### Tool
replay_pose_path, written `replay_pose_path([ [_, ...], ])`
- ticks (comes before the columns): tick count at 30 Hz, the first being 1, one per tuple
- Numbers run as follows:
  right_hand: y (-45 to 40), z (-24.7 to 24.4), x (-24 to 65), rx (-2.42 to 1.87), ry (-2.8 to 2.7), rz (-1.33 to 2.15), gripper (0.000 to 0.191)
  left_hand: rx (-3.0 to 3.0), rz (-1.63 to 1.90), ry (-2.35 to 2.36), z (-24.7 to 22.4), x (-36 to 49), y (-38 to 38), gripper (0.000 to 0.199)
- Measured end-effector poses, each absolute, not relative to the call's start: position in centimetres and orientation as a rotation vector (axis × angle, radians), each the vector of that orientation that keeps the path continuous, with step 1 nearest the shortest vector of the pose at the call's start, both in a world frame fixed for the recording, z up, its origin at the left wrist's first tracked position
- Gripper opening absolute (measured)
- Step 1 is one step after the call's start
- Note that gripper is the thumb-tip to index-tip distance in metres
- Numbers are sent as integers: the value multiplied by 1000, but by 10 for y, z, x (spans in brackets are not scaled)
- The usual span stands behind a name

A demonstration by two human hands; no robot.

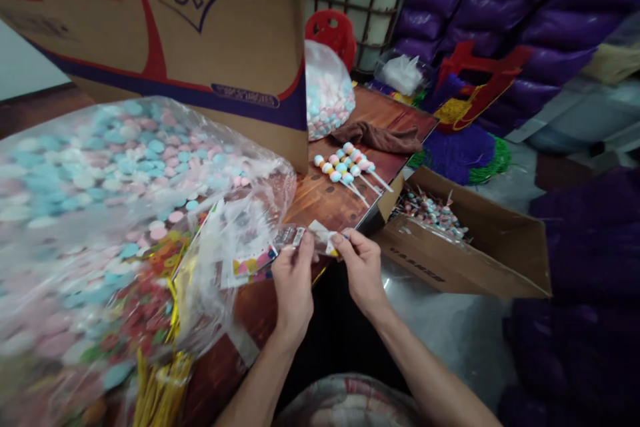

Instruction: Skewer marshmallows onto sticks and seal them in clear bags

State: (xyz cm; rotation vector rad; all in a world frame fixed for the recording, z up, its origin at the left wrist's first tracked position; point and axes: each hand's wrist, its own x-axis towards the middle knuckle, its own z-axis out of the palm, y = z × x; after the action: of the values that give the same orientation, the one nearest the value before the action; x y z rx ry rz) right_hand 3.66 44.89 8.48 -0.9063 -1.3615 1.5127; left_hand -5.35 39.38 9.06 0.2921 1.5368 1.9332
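My left hand [294, 280] and my right hand [361, 265] pinch a small clear printed wrapper [320, 238] between them, just over the table's near edge. Its contents, if any, are too blurred to make out. Left of my left hand, printed plastic wrappers [247, 263] lie in a loose pile. Beyond my hands, several candy sticks [345, 167] with pastel balls on white sticks rest in a row on the wooden table [320, 203]. A large clear bag of pastel candies [125, 167] spreads over the left side, with red and green ring candies [150, 307] near it.
Gold twist ties [163, 387] lie at the lower left. A big printed carton [200, 73] stands behind the candies, with another candy bag [327, 90] and a brown cloth [377, 137] beyond. Right and lower, an open cardboard box [465, 240] holds many wrapped candy sticks [433, 210].
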Motion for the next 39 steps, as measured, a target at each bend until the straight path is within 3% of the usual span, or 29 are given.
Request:
replay_pose_path([
  [7,455,84,29,-934,-1411,1457,45,44,2063,1316,97,-64,400,33],
  [18,489,90,28,-898,-1579,1424,49,91,2110,1439,93,-77,407,36],
  [22,526,88,24,-1037,-1743,1007,45,-90,2212,1308,105,-83,411,38],
  [27,574,76,15,-1282,-2263,145,7,-163,2153,1144,112,-94,406,36],
  [31,586,66,4,-1302,-2461,-168,13,-192,2137,1098,109,-97,404,30],
  [35,583,68,2,-1274,-2413,-136,20,-231,2148,1115,108,-99,403,25],
  [39,563,82,25,-1178,-2046,373,18,-247,2206,1157,109,-104,402,28],
])
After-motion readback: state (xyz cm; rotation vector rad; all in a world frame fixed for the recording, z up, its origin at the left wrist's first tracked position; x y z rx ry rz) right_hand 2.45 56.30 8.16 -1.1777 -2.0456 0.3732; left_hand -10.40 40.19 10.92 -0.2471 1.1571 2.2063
